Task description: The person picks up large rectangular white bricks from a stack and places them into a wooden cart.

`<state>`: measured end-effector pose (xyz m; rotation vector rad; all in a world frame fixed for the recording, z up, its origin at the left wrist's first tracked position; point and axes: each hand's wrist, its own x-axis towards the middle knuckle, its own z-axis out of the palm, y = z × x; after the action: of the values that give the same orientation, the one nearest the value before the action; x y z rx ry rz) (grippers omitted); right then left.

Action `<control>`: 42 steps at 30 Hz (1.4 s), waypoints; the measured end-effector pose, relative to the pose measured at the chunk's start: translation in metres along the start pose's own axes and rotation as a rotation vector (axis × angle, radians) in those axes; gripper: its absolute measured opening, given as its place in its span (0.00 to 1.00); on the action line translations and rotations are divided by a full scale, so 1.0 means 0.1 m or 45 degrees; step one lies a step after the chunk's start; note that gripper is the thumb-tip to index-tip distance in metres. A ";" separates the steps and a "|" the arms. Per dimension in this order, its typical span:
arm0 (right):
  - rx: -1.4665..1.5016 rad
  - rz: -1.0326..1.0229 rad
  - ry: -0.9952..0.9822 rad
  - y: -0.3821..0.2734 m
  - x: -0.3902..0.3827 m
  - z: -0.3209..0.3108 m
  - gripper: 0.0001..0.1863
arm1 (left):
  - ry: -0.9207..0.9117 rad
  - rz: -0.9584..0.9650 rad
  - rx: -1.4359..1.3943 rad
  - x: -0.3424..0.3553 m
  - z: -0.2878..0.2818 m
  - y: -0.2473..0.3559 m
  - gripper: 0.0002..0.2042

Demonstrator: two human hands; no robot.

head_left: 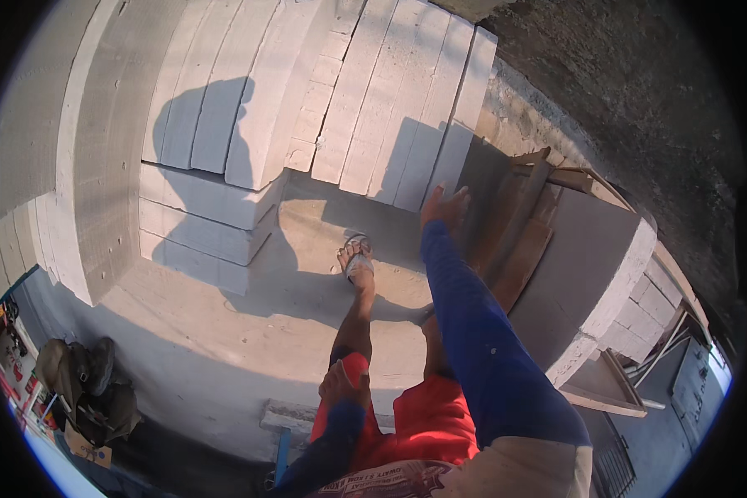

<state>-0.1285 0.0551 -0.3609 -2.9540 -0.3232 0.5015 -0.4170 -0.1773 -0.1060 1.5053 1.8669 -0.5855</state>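
My right hand (446, 207) reaches forward at the end of a blue-sleeved arm, its fingers apart and nothing visible in it. It is right by the near end of a row of long pale blocks (390, 108); whether the fingertips touch them I cannot tell. Lower down, my left hand (343, 388) rests on the knee of my red shorts (436, 419), its fingers laid over the cloth and partly hard to make out. One sandalled foot (357, 257) stands on the dusty floor ahead of me.
More pale blocks (195, 199) are stacked at the left, beside a tall block wall (108, 158). Wooden boards (515, 249) lean at the right, by a large grey block (577, 266). Dark bags (87, 386) lie lower left. A rough dark wall (631, 91) rises upper right.
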 end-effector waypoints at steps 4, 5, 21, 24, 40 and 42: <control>-0.087 -0.168 0.200 0.18 0.72 0.49 0.43 | -0.129 0.146 0.041 0.16 0.07 -0.08 0.34; -0.100 -0.138 0.185 0.19 0.71 0.55 0.43 | -0.158 0.116 0.037 0.17 0.02 -0.05 0.34; 0.346 -0.305 -0.163 0.66 1.20 0.26 0.50 | -0.056 0.188 0.149 0.20 0.27 -0.24 0.34; 0.353 -0.266 -0.287 0.36 0.92 -0.16 0.51 | -0.006 0.223 0.208 0.11 0.11 -0.30 0.33; -0.857 -1.099 -1.111 -0.85 0.61 -3.32 0.35 | -0.328 0.114 -0.624 0.23 -0.35 -0.39 0.35; -0.916 -1.202 -1.206 -0.78 0.34 -3.39 0.32 | -0.322 0.035 -0.681 0.24 -0.84 -0.26 0.34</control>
<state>0.0028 0.1083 -0.0417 -2.3054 -2.1713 1.7976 -0.4632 -0.1085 -0.0676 1.0495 1.6334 -0.2200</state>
